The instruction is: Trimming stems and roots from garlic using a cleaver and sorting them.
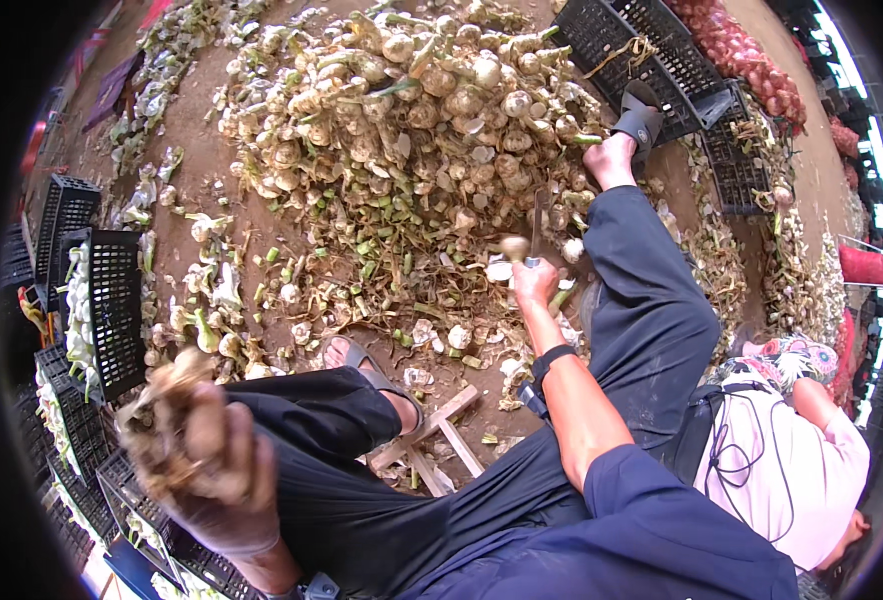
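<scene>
My left hand [224, 457], raised at the lower left and blurred, holds a clump of dry, brown garlic [164, 420] with papery skins. A whitish covering, perhaps a glove, shows at its wrist. In my right hand [535, 281] is a knife [537, 221], its narrow blade pointing away from me. Beside the blade, at my fingers, is a smooth tan rounded thing [515, 246]; whether I grip it cannot be told. Ahead rises a large heap of garlic bulbs [441, 112] with stalks. Cut green stalk pieces and dry leaves [381, 262] litter its near side.
Black plastic crates [115, 307] with white garlic line the left. Another black crate [629, 60] stands by my right foot, near red net sacks [749, 60]. A wooden frame [434, 435] lies between my legs. A person in a pink top [771, 465] is close on the right.
</scene>
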Demonstrator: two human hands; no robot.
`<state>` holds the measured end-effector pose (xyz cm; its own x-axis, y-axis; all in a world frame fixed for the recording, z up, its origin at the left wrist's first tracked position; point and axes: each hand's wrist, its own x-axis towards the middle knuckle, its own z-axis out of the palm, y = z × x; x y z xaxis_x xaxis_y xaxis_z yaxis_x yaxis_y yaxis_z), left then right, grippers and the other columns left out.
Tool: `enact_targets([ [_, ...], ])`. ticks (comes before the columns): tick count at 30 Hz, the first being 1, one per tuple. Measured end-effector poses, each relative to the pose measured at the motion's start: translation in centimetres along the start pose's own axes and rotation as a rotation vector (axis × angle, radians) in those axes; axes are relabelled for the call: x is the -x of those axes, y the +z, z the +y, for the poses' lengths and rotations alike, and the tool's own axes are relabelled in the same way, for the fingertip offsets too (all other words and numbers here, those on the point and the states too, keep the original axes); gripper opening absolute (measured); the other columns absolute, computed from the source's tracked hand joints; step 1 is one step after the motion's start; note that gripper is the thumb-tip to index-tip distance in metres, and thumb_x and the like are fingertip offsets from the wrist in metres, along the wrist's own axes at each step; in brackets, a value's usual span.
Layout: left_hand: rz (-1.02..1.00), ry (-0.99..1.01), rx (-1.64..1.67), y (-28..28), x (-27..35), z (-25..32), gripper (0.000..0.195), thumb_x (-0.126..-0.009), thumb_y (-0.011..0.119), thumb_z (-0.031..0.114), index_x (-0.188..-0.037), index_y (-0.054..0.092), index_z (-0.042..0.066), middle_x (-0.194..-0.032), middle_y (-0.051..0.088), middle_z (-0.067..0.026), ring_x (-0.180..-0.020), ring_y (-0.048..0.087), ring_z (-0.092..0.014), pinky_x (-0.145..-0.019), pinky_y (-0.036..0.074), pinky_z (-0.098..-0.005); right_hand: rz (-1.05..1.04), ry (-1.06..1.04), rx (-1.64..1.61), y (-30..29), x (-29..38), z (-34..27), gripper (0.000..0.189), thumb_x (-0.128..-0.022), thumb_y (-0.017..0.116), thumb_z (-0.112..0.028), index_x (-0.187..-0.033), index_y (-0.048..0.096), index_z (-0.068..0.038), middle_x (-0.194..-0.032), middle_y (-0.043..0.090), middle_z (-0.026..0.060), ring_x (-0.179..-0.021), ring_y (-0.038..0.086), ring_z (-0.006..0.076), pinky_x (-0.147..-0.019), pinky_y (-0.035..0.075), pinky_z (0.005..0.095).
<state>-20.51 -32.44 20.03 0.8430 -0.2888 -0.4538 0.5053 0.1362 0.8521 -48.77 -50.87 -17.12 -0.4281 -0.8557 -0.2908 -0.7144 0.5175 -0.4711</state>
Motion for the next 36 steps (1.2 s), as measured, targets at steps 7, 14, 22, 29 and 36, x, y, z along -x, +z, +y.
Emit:
enact_targets([
  [7,-0.730,-0.207,-0.218,-0.9,0.6,-0.3,0.051,-0.088,0.066,0.031,-0.124,0.057,-0.004,-0.101,0.066,-0.0150,-0.079,0.067,-0.022,-0.071,0.056,-0.0327,-0.186,-0.323,-0.123,-0.1,7.2,-5.2,0.027,-0.074,0.067,-0.029,-0.077,0.072,-0.004,-0.078,0.070,0.0188,-0.078,0.068,0.0385,-0.071,0.052,0.0471],
  [14,-0.731,-0.214,-0.139,-2.2,1.4,0.4,0.051,-0.089,0.067,0.033,-0.125,0.056,-0.003,-0.100,0.067,-0.0160,-0.075,0.069,-0.025,-0.069,0.058,-0.0337,-0.230,-0.274,-0.066,0.1,9.9,-8.1,0.037,-0.076,0.074,-0.043,-0.082,0.073,-0.007,-0.083,0.071,0.0165,-0.082,0.069,0.0377,-0.073,0.053,0.0479],
  [22,-0.558,-0.369,0.028,-3.4,-0.7,1.6,0.055,-0.085,0.070,0.036,-0.119,0.055,-0.005,-0.089,0.064,-0.0203,-0.064,0.068,-0.029,-0.057,0.058,-0.0341,-0.324,-0.530,0.164,6.6,9.1,-12.2,0.037,-0.076,0.077,-0.039,-0.092,0.072,-0.005,-0.106,0.068,0.0167,-0.096,0.066,0.0370,-0.083,0.053,0.0472],
  [29,-0.519,-0.460,0.075,-3.6,-1.7,2.3,0.055,-0.081,0.074,0.034,-0.118,0.056,-0.003,-0.093,0.067,-0.0232,-0.072,0.070,-0.031,-0.061,0.060,-0.0371,-0.380,-0.438,0.140,9.1,8.5,-12.0,0.037,-0.071,0.080,-0.040,-0.087,0.072,-0.008,-0.087,0.071,0.0152,-0.084,0.068,0.0355,-0.077,0.053,0.0465],
  [36,-0.566,-0.203,-0.332,-3.2,-0.4,0.9,0.057,-0.084,0.073,0.031,-0.126,0.055,-0.003,-0.113,0.063,-0.0150,-0.099,0.065,-0.025,-0.089,0.054,-0.0374,-0.627,-0.437,-0.602,1.5,12.7,-14.6,0.041,-0.075,0.084,-0.020,-0.110,0.072,-0.003,-0.092,0.075,0.0049,-0.083,0.068,0.0114,-0.076,0.055,0.0284],
])
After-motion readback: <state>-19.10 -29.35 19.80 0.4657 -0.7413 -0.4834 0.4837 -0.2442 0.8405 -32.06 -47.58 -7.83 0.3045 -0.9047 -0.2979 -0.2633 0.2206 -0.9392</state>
